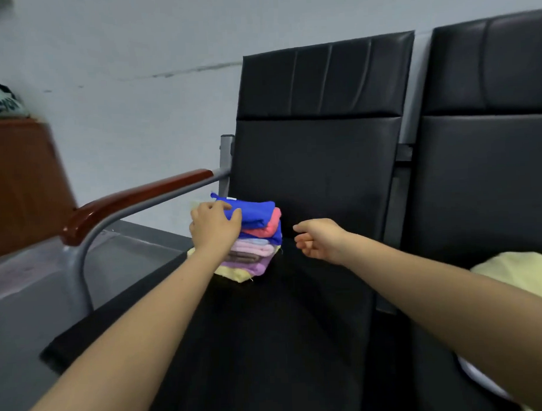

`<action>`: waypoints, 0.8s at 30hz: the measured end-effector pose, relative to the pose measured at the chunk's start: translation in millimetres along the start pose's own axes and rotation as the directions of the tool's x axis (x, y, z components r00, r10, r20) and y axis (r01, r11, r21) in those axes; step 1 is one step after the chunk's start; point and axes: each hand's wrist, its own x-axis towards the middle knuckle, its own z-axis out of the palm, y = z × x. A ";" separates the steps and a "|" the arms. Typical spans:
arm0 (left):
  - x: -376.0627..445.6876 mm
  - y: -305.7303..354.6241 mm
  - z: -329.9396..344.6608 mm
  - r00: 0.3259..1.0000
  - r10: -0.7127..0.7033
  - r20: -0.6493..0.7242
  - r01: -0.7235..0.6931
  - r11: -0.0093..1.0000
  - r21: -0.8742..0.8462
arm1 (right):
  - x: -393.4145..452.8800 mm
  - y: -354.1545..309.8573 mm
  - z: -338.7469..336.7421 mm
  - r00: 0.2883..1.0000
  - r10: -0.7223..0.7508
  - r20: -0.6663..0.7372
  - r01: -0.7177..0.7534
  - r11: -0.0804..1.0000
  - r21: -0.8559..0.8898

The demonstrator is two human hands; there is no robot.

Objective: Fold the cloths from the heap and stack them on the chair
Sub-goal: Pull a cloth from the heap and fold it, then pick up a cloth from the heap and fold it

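Left hand (214, 225) lies on the left side of the stack of folded cloths (255, 239), fingers extended and resting over the top blue cloth (251, 210); no pinch or curl round the fabric visible. Right hand (318, 238) is in the air just right of the stack, not touching it, fingers loosely curled, holding nothing. Stack sits at the rear left of the black chair seat (298, 312), near the backrest (317, 160). Layers top to bottom: blue, pink-red, a second blue edge, pale pink, brown, lilac, and a pale yellow cloth (235, 273) at the base. Wooden armrest (134, 201) on a grey metal frame runs left of the stack. A second black chair (489, 167) stands to the right; on its seat lies a pale yellow cloth heap (524, 273), partly hidden behind the right forearm.
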 end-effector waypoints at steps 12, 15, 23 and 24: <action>-247.3 197.9 3.2 0.691 0.027 0.722 0.522 0.672 -0.525 | -245.5 67.6 -210.3 0.949 -0.182 -0.256 0.089 0.937 -0.338; -304.7 230.5 9.8 0.612 0.123 0.782 0.440 0.768 -0.465 | -299.3 89.3 -266.7 0.898 -0.222 -0.379 0.071 0.925 -0.374; -347.8 237.3 52.9 0.651 0.005 0.759 0.535 0.706 -0.463 | -354.9 152.6 -347.6 0.827 -0.134 -0.546 0.020 0.978 -0.210; -346.7 235.2 54.4 0.655 -0.013 0.756 0.565 0.672 -0.478 | -352.3 154.7 -347.5 0.829 -0.122 -0.545 0.020 0.982 -0.189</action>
